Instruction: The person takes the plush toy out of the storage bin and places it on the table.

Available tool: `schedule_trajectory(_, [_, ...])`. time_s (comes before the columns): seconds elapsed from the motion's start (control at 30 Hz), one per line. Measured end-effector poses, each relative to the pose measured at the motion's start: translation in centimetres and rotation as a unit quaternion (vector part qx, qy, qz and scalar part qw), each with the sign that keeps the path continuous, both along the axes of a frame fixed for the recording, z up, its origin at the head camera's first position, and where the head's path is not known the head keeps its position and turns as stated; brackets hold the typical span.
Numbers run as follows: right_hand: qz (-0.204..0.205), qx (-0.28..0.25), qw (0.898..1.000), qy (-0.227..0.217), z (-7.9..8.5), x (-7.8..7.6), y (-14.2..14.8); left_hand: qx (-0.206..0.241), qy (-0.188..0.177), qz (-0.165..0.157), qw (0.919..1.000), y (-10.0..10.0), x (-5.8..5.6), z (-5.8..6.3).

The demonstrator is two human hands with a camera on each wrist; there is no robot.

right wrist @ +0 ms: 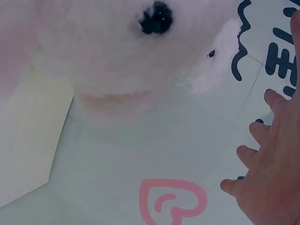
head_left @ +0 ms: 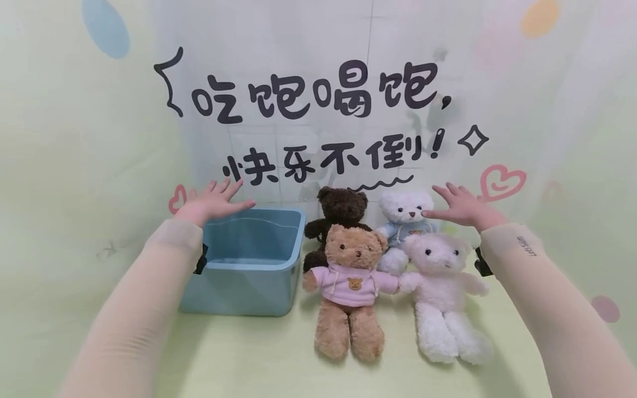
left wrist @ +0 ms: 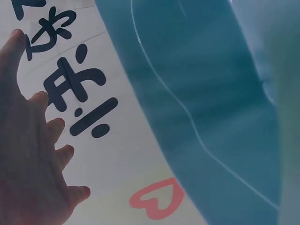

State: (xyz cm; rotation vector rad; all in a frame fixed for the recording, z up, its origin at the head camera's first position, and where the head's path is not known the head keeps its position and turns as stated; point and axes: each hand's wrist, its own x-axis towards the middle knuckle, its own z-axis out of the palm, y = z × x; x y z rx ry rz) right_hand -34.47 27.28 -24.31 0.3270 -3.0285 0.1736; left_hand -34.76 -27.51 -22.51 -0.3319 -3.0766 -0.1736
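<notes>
My left hand (head_left: 214,203) is spread above the left rim of a blue plastic bin (head_left: 239,290), holding nothing. The bin's blue inside (left wrist: 187,70) fills much of the left wrist view. Spread fingers also mark my right hand (head_left: 460,207), which is over the right side of the plush bears and overlaps the edge of the back white bear (head_left: 410,207) in a blue top. In front of that one sits an all-white teddy bear (head_left: 440,279). Beside it is a tan teddy bear (head_left: 348,331) in a pink hoodie, partly hiding a dark brown teddy bear (head_left: 343,204).
A pale green tabletop (head_left: 249,359) lies under the bin and bears. Behind them hangs a light backdrop (head_left: 308,33) with large black lettering, pink hearts and coloured ovals. The bin stands just left of the bears.
</notes>
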Motion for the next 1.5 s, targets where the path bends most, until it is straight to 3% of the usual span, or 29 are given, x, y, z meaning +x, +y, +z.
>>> schedule_trajectory(0.33, [-0.018,-0.015,1.0,-0.016,-1.2,-0.5,0.4,0.013,-0.024,0.018,0.9995,-0.5,-0.2,-0.5])
schedule_trajectory(1.0, [-0.012,-0.018,1.0,-0.013,-1.0,-0.4,1.6,0.003,-0.031,0.028,0.9991,0.3,0.0,0.8])
schedule_trajectory(1.13, [-0.01,-0.014,1.0,-0.003,-0.3,-0.2,1.6,-0.017,-0.025,0.025,0.9992,0.3,-0.1,1.9])
schedule_trajectory(1.33, [-0.01,0.0,1.0,0.01,1.4,0.2,1.1,-0.075,0.001,0.021,0.997,-0.9,0.8,5.3])
schedule_trajectory(1.5, [-0.009,0.004,1.0,0.003,1.9,0.6,0.8,-0.11,0.026,0.046,0.9926,-2.6,1.6,7.3])
